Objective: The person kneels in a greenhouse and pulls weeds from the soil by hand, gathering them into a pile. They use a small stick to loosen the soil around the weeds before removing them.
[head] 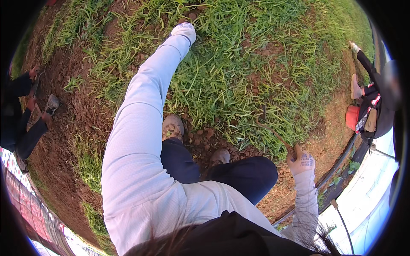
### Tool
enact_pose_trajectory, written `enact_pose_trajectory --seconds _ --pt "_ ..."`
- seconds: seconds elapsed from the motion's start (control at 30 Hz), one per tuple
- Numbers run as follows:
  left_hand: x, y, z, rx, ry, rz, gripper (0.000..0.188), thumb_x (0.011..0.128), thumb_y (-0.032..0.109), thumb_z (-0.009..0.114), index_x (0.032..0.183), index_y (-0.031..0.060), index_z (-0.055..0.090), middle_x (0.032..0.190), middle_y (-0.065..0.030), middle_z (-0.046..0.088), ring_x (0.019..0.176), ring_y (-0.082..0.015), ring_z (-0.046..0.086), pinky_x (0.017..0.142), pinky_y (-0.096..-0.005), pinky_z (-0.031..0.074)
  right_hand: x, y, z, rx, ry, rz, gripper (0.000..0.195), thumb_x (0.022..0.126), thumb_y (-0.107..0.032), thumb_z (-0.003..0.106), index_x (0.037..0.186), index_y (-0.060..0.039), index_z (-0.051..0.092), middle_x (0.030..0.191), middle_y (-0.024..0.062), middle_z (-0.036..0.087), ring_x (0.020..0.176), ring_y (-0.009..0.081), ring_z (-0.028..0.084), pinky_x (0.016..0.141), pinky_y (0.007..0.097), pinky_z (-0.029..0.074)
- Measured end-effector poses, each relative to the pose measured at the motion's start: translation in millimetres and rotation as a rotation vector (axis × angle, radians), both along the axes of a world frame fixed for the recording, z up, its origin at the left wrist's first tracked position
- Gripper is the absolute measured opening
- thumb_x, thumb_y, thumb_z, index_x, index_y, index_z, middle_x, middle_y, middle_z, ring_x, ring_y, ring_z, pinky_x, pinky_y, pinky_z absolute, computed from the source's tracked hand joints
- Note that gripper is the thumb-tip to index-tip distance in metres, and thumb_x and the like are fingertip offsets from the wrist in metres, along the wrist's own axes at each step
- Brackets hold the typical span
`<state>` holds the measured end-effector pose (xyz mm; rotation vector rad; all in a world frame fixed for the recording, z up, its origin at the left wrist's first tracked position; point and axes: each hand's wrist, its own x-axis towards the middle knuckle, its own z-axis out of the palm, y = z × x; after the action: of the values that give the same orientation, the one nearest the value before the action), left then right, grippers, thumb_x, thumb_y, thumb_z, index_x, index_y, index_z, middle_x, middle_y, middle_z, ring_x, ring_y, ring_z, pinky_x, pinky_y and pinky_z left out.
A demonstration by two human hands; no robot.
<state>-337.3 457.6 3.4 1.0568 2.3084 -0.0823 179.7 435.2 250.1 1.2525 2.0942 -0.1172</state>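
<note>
My left hand, in a white printed glove, reaches far forward at the upper middle, low over green leafy plants. Its fingers are bent down out of sight, so its grip cannot be told. On the right, my right hand, also in a printed glove, is closed on the near end of a thin, brown hooked hand tool. The tool's far end lies among cut or flattened stems; its tip is partly hidden. Between my arms are my bent knees and soil-covered shoes.
A co-worker's dark-clothed legs and hands are at the left, on brown soil. Another person crouches at the right beside a red bucket. A black pipe and white sheeting border the lower right.
</note>
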Motion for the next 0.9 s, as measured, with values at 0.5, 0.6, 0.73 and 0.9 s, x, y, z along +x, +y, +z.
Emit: enact_pose_trajectory --seconds 0.5,0.6,0.73,0.9 --pt "-10.1 -31.1 -24.8 0.154 -0.091 0.121 0.056 0.086 0.041 0.055 0.136 0.0156 0.047 0.127 -0.0127 0.057 0.116 -0.0301 0.055 0.098 -0.0385 0.043 -9.6 0.4 1.6 -0.016 -0.013 0.057 0.038 0.079 -0.029 0.060 0.112 -0.0095 0.059 0.079 0.0154 0.065 0.071 0.0324 0.064 0.064 0.0431 0.051" --pt "-15.5 -32.7 -31.9 0.205 -0.181 0.197 0.063 0.082 0.040 0.059 0.136 0.0109 0.045 0.122 -0.0171 0.059 0.112 -0.0317 0.058 0.096 -0.0377 0.044 -10.6 -0.6 1.0 0.004 0.018 0.076 0.034 0.079 -0.028 0.060 0.107 -0.0091 0.060 0.079 0.0151 0.065 0.070 0.0328 0.064 0.063 0.0434 0.051" --pt "-21.7 -32.1 -48.7 0.248 -0.224 0.289 0.064 0.081 0.039 0.061 0.131 0.0021 0.049 0.122 -0.0203 0.058 0.112 -0.0311 0.058 0.097 -0.0358 0.043 -22.0 1.1 3.7 -0.027 -0.035 0.043 0.033 0.078 -0.029 0.060 0.106 -0.0098 0.059 0.079 0.0158 0.065 0.071 0.0333 0.064 0.065 0.0436 0.051" --pt "-20.9 -38.8 -51.4 0.267 -0.318 0.357 0.063 0.082 0.043 0.062 0.128 0.0025 0.052 0.117 -0.0192 0.061 0.111 -0.0301 0.058 0.095 -0.0345 0.043 -30.2 8.8 4.2 -0.041 -0.058 0.067 0.036 0.078 -0.030 0.060 0.108 -0.0103 0.058 0.080 0.0165 0.065 0.075 0.0345 0.064 0.068 0.0442 0.051"
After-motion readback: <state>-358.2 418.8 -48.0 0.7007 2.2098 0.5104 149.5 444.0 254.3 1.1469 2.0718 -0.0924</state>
